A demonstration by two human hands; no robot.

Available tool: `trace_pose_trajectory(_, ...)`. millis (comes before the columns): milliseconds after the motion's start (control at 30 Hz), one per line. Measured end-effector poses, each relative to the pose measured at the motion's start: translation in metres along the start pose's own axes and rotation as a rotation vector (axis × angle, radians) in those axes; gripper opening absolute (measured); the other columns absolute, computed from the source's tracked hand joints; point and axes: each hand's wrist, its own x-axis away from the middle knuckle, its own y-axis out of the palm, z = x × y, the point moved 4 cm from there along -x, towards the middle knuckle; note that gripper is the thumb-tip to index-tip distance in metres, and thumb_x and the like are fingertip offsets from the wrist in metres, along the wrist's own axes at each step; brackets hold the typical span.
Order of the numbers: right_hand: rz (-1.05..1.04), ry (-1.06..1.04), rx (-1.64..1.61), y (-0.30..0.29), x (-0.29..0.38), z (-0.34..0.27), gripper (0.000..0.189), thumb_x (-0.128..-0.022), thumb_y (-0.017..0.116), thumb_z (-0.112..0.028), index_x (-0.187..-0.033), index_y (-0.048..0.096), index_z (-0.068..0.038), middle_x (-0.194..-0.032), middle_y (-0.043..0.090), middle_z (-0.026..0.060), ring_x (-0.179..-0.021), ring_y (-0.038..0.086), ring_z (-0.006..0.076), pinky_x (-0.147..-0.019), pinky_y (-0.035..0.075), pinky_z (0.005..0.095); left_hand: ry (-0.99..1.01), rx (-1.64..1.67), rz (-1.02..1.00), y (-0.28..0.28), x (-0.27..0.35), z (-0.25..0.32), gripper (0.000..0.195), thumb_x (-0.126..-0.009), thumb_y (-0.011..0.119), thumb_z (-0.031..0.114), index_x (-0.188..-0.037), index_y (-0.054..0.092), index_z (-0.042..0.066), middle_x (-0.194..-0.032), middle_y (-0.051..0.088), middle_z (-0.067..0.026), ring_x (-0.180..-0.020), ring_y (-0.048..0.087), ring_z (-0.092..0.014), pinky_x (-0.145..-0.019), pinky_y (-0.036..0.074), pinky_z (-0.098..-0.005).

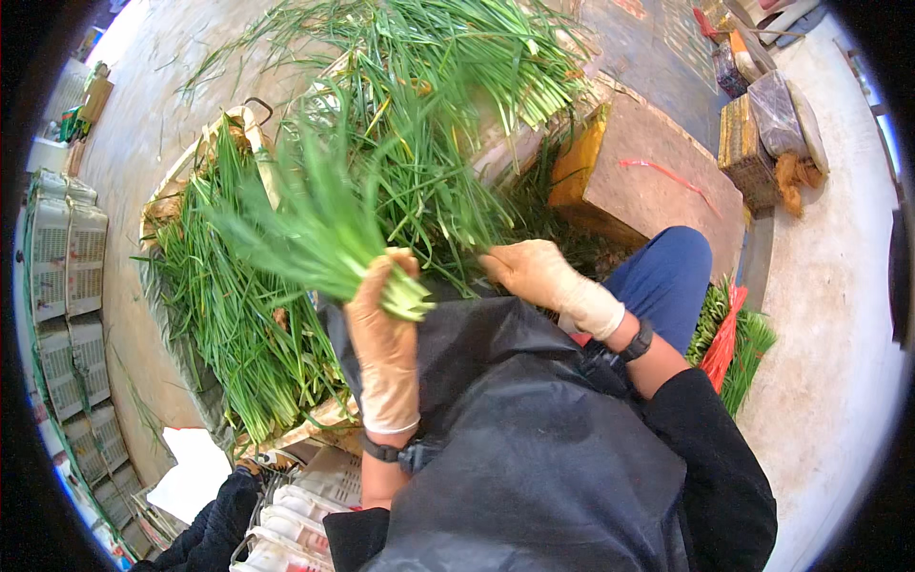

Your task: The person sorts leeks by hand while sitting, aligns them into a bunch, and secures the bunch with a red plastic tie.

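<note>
My gloved left hand (386, 314) is closed round the stem ends of a bunch of green garlic chives (322, 236), whose leaves fan up and to the left, blurred. Across the black apron (529, 429), my gloved right hand (525, 268) is by the lower edge of a large heap of chives (422, 136); its fingertips are bent, and whether they pinch a leaf cannot be told. More chives (236, 300) fill a basket with a pale rim (179, 168) at my left.
A cardboard-topped box (650, 164) with a red strip (672, 182) stands beyond my right knee. Tied chives (747, 357) lie on the right. Stacked plastic crates (71, 257) line the left side; white baskets (286, 529) and another person's dark-clothed leg (214, 525) are at the lower left.
</note>
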Motion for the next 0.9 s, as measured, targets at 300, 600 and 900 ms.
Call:
trace_pose_trajectory(300,0.528,0.47,0.146,-0.059,-0.133,0.097,0.046,-0.084,0.051,-0.046,-0.074,0.064,-0.002,-0.075,0.064,0.0176,-0.073,0.063,0.032,-0.068,0.048,0.042,-0.067,0.152,-0.219,0.013,-0.02,0.015,0.042,-0.087,0.059,0.003,-0.127,0.045,0.003,-0.097,0.06,-0.0087,-0.083,0.059,-0.016,-0.087,0.048,-0.036)
trace_pose_trajectory(600,-0.021,0.131,-0.868,-0.034,-0.014,-0.021,0.023,-0.089,0.059,-0.022,-0.075,0.058,-0.004,-0.063,0.056,-0.0007,-0.052,0.049,0.006,-0.046,0.039,0.0218,-0.286,0.003,0.002,-0.01,-0.017,-0.049,0.032,-0.082,0.064,0.003,-0.112,0.055,-0.001,-0.093,0.064,-0.0091,-0.08,0.063,-0.017,-0.075,0.053,-0.0299)
trace_pose_trajectory(900,0.266,0.092,0.076,-0.048,-0.074,0.02,0.021,-0.085,0.051,-0.025,-0.089,0.062,-0.007,-0.089,0.065,0.0156,-0.08,0.063,0.0341,-0.069,0.051,0.0438,-0.074,0.32,-0.314,-0.003,-0.01,0.016,0.04,-0.085,0.062,0.006,-0.12,0.046,-0.002,-0.095,0.059,-0.0074,-0.081,0.059,-0.015,-0.076,0.05,-0.0311)
